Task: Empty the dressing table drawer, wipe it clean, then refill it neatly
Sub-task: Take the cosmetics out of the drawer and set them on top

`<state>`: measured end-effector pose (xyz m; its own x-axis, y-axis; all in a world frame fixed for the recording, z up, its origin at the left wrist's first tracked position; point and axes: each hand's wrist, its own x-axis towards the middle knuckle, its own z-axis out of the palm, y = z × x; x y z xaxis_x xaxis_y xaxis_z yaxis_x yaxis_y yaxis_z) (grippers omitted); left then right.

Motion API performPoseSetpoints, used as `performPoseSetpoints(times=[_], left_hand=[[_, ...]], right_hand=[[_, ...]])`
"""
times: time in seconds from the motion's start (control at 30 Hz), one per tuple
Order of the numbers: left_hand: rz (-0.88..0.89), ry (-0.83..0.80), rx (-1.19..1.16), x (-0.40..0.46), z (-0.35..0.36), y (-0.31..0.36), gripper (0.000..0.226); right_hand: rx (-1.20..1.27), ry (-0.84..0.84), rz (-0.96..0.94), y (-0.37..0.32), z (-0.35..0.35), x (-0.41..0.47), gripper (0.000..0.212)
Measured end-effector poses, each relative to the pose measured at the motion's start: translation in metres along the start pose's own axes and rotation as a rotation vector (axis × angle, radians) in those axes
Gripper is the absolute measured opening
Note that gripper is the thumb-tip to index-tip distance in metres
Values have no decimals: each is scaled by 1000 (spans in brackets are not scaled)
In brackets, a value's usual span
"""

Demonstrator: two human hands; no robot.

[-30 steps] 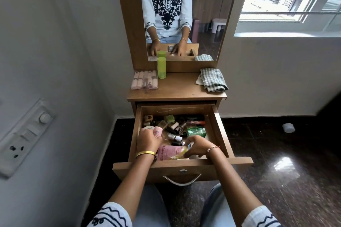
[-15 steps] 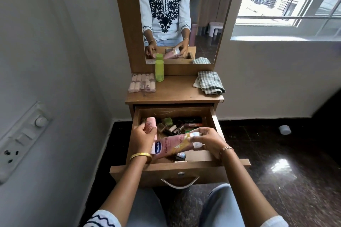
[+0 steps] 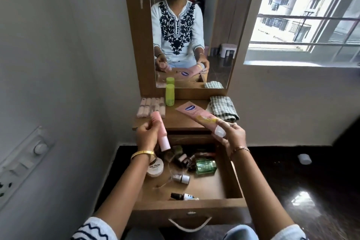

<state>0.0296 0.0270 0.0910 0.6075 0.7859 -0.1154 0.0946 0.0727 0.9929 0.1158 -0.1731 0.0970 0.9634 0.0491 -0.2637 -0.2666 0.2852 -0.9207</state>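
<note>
— Wooden drawer (image 3: 232, 177) is open below me, small bottles (image 3: 181, 178) inside. And my hands?

— My left hand (image 3: 146, 136) grips a pink bottle (image 3: 161, 134); my right hand (image 3: 230, 137) holds the pink tube (image 3: 196, 114) over the tabletop (image 3: 181, 121), beside the checked cloth (image 3: 223, 108).

A bedroom corner in a home: a narrow wooden dressing table with a tall mirror (image 3: 191, 31) stands against a white wall, its open drawer (image 3: 194, 187) scattered with small cosmetic bottles. A folded checked cloth (image 3: 223, 108) lies on the worktop (image 3: 183, 121). A barred window (image 3: 307, 11) looks onto apartment blocks, above a dark polished stone floor (image 3: 311, 191).
</note>
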Motion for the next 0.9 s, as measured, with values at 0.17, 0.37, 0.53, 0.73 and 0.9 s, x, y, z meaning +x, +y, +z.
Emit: performPoseSetpoints(times=[0.17,0.37,0.53,0.73,0.9], left_hand=[[-21,3,-9,13,20,9,24],[-7,9,-2,22,36,10,15],[-79,-17,-40,32,43,10,23],[-145,-44,-117,36,48,11,27],[-162,-55,-154,33,49,12,27]], right_hand=[[-104,206,-93,15,44,32,31],[-267,260,-110,24,78,44,42],[-538,226,-206,30,80,31,57],[-598,120,-323,40,79,36,43],[-635,71,-305,38,74,35,34]])
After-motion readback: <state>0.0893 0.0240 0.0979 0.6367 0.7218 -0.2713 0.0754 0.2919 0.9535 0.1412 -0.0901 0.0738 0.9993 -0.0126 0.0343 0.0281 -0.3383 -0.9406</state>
